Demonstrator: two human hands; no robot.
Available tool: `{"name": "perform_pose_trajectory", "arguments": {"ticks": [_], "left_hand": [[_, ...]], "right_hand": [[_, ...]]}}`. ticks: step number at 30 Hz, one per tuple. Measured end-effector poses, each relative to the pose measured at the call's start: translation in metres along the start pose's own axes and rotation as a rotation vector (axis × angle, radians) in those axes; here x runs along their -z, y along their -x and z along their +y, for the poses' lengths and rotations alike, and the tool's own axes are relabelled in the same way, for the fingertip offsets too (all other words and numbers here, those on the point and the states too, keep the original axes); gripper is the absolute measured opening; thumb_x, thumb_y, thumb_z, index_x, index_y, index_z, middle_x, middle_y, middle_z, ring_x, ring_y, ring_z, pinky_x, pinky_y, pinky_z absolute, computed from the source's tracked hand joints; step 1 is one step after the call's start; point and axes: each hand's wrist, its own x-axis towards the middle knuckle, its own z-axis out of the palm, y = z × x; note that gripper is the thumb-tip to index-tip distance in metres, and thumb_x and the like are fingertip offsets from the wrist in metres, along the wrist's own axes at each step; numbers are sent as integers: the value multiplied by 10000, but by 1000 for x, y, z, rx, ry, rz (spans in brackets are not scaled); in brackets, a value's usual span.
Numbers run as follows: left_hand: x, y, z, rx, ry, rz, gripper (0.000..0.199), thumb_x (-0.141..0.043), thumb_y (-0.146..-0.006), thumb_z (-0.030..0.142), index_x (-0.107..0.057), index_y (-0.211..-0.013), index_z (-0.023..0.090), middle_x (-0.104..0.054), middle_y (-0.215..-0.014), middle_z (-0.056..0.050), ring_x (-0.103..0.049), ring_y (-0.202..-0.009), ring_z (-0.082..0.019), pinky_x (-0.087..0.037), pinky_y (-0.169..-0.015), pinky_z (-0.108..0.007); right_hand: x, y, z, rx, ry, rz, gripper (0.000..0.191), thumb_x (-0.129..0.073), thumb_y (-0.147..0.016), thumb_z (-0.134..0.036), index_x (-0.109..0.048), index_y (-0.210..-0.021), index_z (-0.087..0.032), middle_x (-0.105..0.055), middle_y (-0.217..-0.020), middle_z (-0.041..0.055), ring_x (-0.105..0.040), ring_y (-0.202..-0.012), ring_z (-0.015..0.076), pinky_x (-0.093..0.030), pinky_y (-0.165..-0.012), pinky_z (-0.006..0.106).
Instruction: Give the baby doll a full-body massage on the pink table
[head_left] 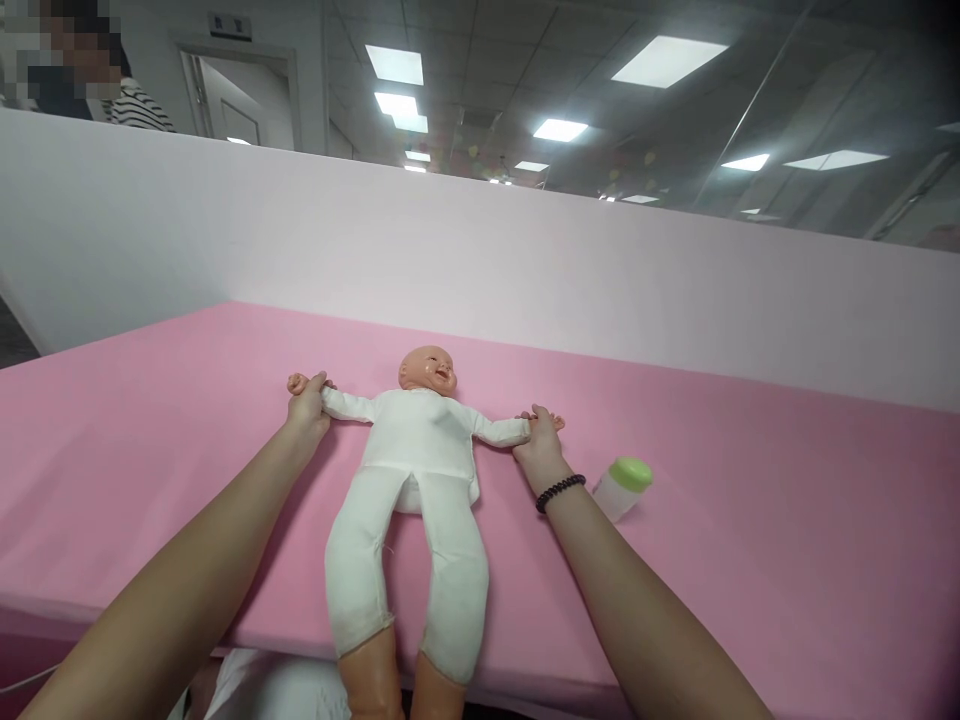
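In the left hand [307, 407], curled nearly closed, one wrist of a baby doll [422, 428]; in the right hand [541, 445], closed likewise, the other wrist, with tiny fingers poking out beyond. On its back on a pink surface [750, 520], arms spread wide, head [426, 370] farthest away, legs over the near edge. Soft white cloth over body and limbs, creased, seamed, grubby at the hems; smooth, glossy bald head; bare tan lower legs [367, 670]. At the right wrist, a black coiled bracelet [560, 493]. Just beyond the right forearm [634, 600], partly hidden by it, a pale bottle [609, 497] with a rounded green cap [631, 474]. Behind, a plain pale panel [480, 260]; above, bright ceiling lights [670, 61].
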Motion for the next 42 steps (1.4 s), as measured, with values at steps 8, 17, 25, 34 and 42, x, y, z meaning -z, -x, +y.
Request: {"name": "perform_pose_trajectory", "arguments": {"ticks": [8, 17, 25, 34, 42], "left_hand": [[-10, 18, 3, -127, -27, -22, 211, -607, -733, 149, -413, -740, 231, -517, -717, 22, -591, -716, -144, -483, -673, -272], [-9, 18, -10, -254, -128, 14, 396, -724, -751, 224, -346, -853, 280, -505, -944, -23, -600, -965, -215, -496, -722, -327], [-8, 28, 1, -180, -300, 41, 354, -698, -807, 238, -382, -961, 280, -548, -1000, 1, -610, -1011, -196, -468, -848, -357], [5, 9, -4, -294, -288, 109, 294, -618, -773, 165, -418, -970, 252, -566, -951, 4, -590, -886, -155, -463, -807, -290], [18, -13, 10, -135, -28, -58, 206, -561, -723, 96, -505, -879, 219, -552, -765, 5, -604, -749, -168, -505, -721, -298]], "right_hand": [[-3, 27, -10, 79, -82, -45, 175, -473, -890, -332, -364, -797, -231, -482, -743, -35, -524, -647, 108, -468, -570, 220], [-4, 49, -8, 366, -28, -163, 188, -496, -849, -198, -338, -751, -227, -356, -660, -66, -388, -548, 85, -358, -506, 178], [-2, 43, -8, 207, -36, -16, 40, -603, -828, -194, -593, -864, -209, -595, -809, -59, -565, -709, 80, -434, -582, 177], [4, 10, -2, 201, -39, 47, 101, -553, -837, -228, -642, -873, -197, -661, -853, -34, -619, -727, 89, -498, -595, 187], [11, -18, -11, 143, -48, -62, 140, -501, -760, -37, -519, -754, -176, -574, -674, -36, -571, -599, 82, -524, -593, 183]]}}
